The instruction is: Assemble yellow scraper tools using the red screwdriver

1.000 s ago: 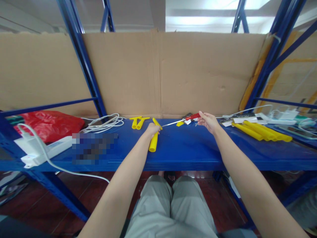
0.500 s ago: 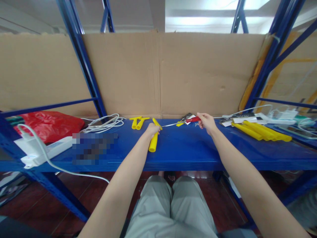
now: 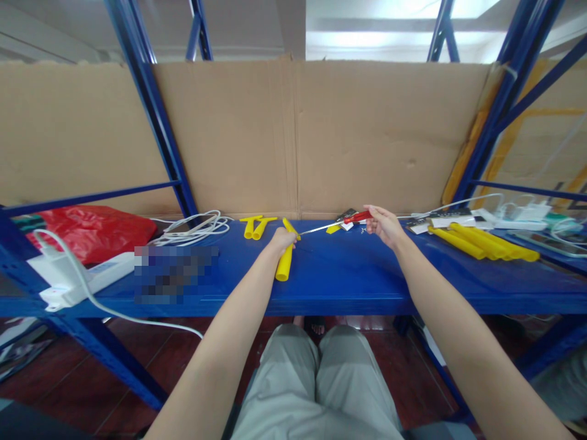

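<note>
My left hand (image 3: 283,241) is wrapped round a yellow T-shaped plastic piece (image 3: 284,269), its tube end pointing towards me and its narrow crosspiece at the far side. In my right hand (image 3: 384,226) is a screwdriver with a red handle (image 3: 358,217), gripped by the end of the handle. Its long metal shaft slants down to the left and meets the yellow piece beside my left fingers; the tip's exact contact is too small to make out. Two similar yellow T-shaped pieces (image 3: 257,228) stand beyond my left hand.
Several yellow tubes (image 3: 486,242) lie at the right on the blue shelf (image 3: 339,275). Small packets (image 3: 347,219) and a yellow bit lie near the screwdriver. At the left are a white cable coil (image 3: 202,227), a red bag (image 3: 98,232) and a power strip (image 3: 112,272). Cardboard (image 3: 293,134) backs the shelf.
My right hand has shifted slightly on the screwdriver handle, its fingers a little more spread and further back. My left hand and the yellow piece have stayed in place.
</note>
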Tool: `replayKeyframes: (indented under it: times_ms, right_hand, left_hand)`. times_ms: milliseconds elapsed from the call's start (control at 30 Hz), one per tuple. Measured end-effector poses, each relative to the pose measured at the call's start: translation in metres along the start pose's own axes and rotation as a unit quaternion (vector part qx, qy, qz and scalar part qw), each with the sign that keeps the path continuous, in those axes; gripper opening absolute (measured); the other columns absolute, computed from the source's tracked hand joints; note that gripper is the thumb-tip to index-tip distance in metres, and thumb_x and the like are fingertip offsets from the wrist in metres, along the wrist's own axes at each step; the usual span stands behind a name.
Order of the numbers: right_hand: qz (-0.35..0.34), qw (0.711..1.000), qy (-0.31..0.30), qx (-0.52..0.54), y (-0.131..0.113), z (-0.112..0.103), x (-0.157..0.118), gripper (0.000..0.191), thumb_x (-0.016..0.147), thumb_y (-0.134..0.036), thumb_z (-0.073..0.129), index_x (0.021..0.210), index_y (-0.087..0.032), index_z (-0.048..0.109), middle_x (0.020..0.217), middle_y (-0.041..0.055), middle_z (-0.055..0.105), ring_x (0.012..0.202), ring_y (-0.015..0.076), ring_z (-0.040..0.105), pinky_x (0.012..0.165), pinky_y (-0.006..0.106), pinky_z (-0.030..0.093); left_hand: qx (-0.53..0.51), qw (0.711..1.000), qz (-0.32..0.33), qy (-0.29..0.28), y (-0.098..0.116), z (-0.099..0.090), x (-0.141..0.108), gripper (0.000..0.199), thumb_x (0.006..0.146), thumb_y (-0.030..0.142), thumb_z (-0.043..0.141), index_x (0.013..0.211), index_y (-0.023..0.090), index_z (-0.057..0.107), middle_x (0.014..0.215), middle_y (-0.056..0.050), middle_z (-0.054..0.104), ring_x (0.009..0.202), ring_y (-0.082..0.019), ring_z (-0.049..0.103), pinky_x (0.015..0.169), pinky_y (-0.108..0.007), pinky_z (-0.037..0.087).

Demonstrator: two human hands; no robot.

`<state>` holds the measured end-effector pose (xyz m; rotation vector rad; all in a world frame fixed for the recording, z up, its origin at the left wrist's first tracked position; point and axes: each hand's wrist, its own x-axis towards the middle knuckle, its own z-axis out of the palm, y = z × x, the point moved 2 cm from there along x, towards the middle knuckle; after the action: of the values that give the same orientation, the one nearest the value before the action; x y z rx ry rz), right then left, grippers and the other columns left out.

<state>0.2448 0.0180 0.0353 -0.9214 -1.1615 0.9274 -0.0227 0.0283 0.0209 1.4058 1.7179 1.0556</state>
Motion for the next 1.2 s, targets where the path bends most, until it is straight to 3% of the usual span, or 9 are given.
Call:
replayKeyframes:
  times_ms: [267, 467, 900, 1200]
  right_hand:
    - [0.013, 0.999, -0.048, 0.009, -0.004, -0.001, -0.002, 0.020, 0.087, -0.036, 0.056, 0.085, -0.016, 0.059, 0.054, -0.0010, 0.059, 0.043, 0.0082, 0.053, 0.045, 0.019, 0.044]
    - [0.010, 0.999, 0.000, -0.047, 0.005, -0.003, 0.003, 0.038, 0.085, -0.046, 0.056, 0.063, -0.015, 0.051, 0.046, 0.0000, 0.055, 0.036, 0.0063, 0.046, 0.036, 0.017, 0.035]
    - [-0.017, 0.998, 0.030, -0.052, 0.013, 0.000, 0.008, 0.028, 0.083, -0.039, 0.061, 0.069, -0.016, 0.052, 0.054, 0.0014, 0.062, 0.032, 0.0054, 0.043, 0.032, 0.018, 0.036]
    - [-0.024, 0.993, 0.065, -0.096, 0.006, 0.002, 0.003, 0.040, 0.076, -0.054, 0.063, 0.073, -0.015, 0.056, 0.044, 0.0000, 0.058, 0.026, 0.0051, 0.039, 0.027, 0.016, 0.028]
  left_hand:
    - [-0.006, 1.000, -0.005, 0.008, 0.000, 0.000, 0.001, 0.021, 0.074, 0.002, 0.052, 0.056, 0.012, 0.055, 0.046, 0.000, 0.051, 0.042, -0.009, 0.049, 0.048, -0.021, 0.041]
    - [-0.008, 1.000, -0.008, 0.008, 0.000, 0.000, 0.002, 0.020, 0.072, 0.001, 0.053, 0.057, 0.013, 0.055, 0.046, 0.001, 0.050, 0.042, -0.009, 0.049, 0.049, -0.021, 0.042]
    - [-0.006, 1.000, -0.007, 0.006, -0.001, 0.001, 0.004, 0.017, 0.073, 0.001, 0.052, 0.061, 0.011, 0.059, 0.047, 0.000, 0.051, 0.041, -0.010, 0.049, 0.048, -0.021, 0.042]
    - [-0.021, 1.000, 0.002, -0.003, -0.001, 0.002, 0.006, 0.020, 0.074, 0.000, 0.051, 0.058, 0.013, 0.052, 0.045, 0.003, 0.046, 0.037, -0.007, 0.044, 0.041, -0.018, 0.036]
